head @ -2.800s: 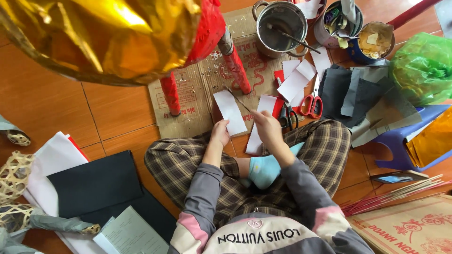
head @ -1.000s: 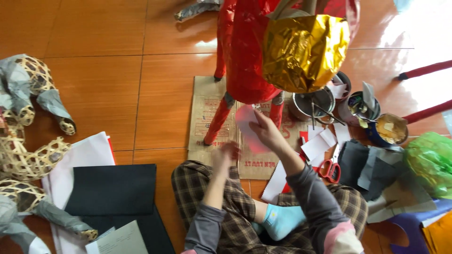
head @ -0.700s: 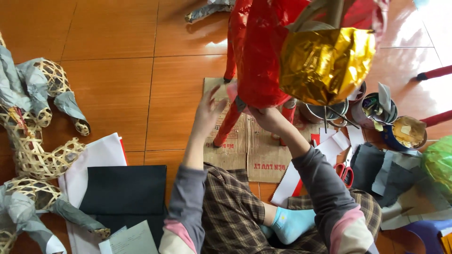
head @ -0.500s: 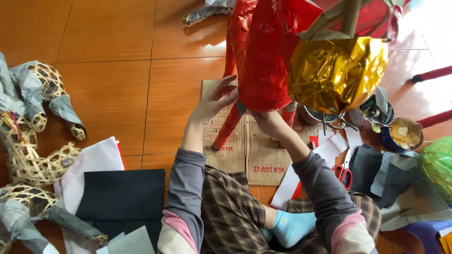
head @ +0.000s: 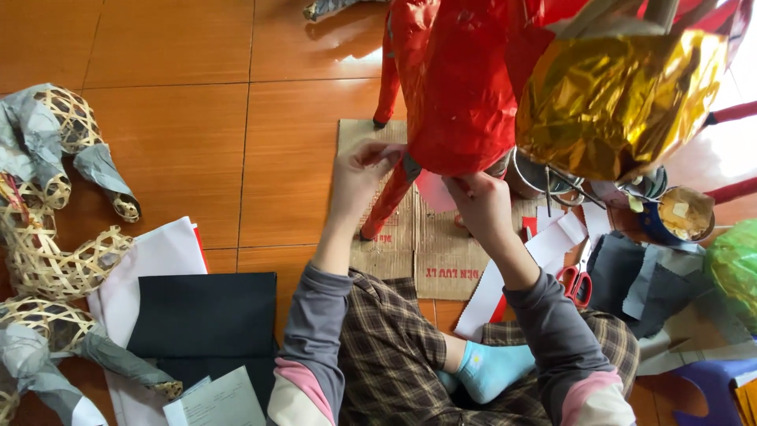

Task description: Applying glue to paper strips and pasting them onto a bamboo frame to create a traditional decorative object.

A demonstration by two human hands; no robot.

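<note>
A red paper-covered animal figure (head: pixel 461 87) with a gold foil head (head: pixel 623 95) stands on a cardboard sheet (head: pixel 441 252) in front of me. My left hand (head: pixel 359 177) reaches up, its fingertips pinched on the red skin where a front leg (head: pixel 386 201) joins the body. My right hand (head: pixel 481 207) grips a pale paper piece (head: pixel 434 192) and holds it against the underside of the body. I sit cross-legged in checked trousers, with a blue sock (head: pixel 493 369) showing.
Red-handled scissors (head: pixel 573 282), white paper strips (head: pixel 556 241), a metal pot (head: pixel 540 180), a glue cup (head: pixel 682 217), grey sheets (head: pixel 643 284) and a green bag (head: pixel 733 268) lie on the right. Woven bamboo frames (head: pixel 55 260), black paper (head: pixel 205 319) and white paper (head: pixel 154 260) lie on the left.
The view has closed in on the red figure. Both hands rose from the cardboard to its underside; the left hand went from spread to pinching beside the front leg.
</note>
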